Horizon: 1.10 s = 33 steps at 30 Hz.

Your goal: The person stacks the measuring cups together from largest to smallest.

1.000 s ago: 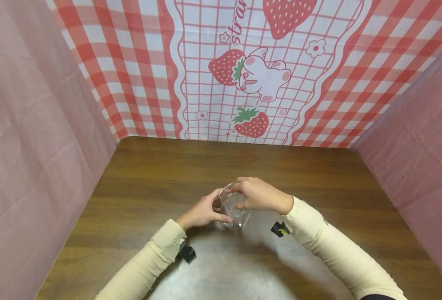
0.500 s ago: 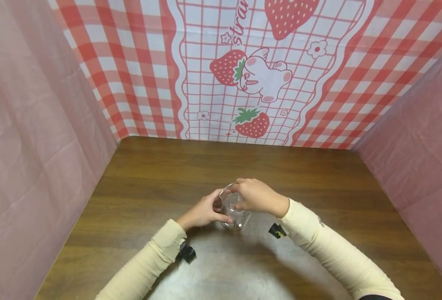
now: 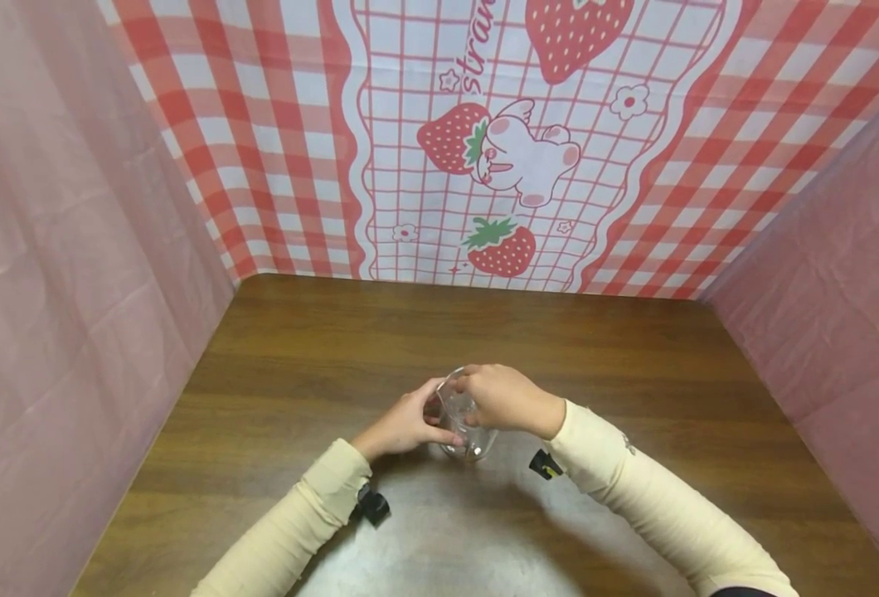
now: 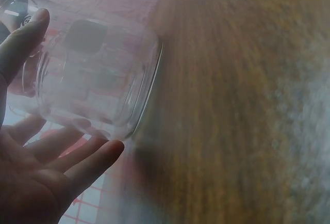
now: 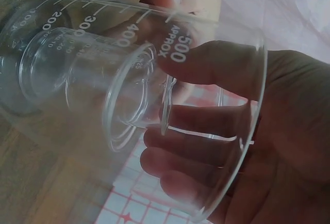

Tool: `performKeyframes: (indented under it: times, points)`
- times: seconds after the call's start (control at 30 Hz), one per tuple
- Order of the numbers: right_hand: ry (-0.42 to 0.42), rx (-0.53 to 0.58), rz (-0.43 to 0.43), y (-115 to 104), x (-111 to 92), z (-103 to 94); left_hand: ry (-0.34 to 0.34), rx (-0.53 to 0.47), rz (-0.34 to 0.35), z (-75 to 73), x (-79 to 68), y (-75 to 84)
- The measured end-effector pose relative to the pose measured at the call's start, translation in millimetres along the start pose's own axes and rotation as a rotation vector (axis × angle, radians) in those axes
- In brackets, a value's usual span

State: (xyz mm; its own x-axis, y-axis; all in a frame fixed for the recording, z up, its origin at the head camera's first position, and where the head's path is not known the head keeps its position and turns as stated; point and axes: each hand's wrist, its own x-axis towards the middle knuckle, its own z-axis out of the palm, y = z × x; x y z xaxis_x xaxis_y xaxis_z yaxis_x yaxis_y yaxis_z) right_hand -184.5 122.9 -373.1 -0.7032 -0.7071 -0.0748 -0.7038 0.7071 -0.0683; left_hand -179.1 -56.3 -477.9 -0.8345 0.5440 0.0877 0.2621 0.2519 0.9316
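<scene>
A large clear glass beaker, with white graduations up to 500, stands on the table in the head view. My left hand grips its left side, thumb on the near side and fingers behind. Inside it sits a smaller graduated beaker, seen in the right wrist view. My right hand reaches through the large beaker's mouth. Its thumb and fingers pinch the rim of a third, small glass beaker, which overlaps the middle beaker's mouth; the glass layers blur its outline.
The brown wooden table runs back to a red-and-white checked strawberry cloth. Pink curtains flank both sides. A small black wrist camera hangs at the left cuff and another at the right.
My right hand has shifted slightly left and toward me, lower over the large beaker's mouth. My left hand keeps its grip with almost no movement.
</scene>
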Motion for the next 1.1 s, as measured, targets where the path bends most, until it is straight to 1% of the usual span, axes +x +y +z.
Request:
performKeyframes:
  times: [0.1,0.33,0.73,0.9,1.1]
  points:
    - [0.017,-0.007,-0.011,-0.2,-0.7,1.0,0.006,0.008,0.019,0.7,-0.2,-1.1]
    - [0.038,-0.03,-0.032,0.2,-1.4,1.3,-0.002,-0.029,-0.029,0.1,1.4,2.0]
    - [0.066,-0.085,-0.064,0.4,-0.2,5.0,-0.009,-0.036,-0.021,0.5,2.1,2.7]
    - [0.06,-0.108,-0.062,0.5,0.7,6.2,-0.005,-0.049,-0.018,0.5,1.6,2.5]
    - [0.056,-0.107,-0.034,-1.0,0.9,6.7,0.007,-0.031,-0.018,0.4,2.7,1.8]
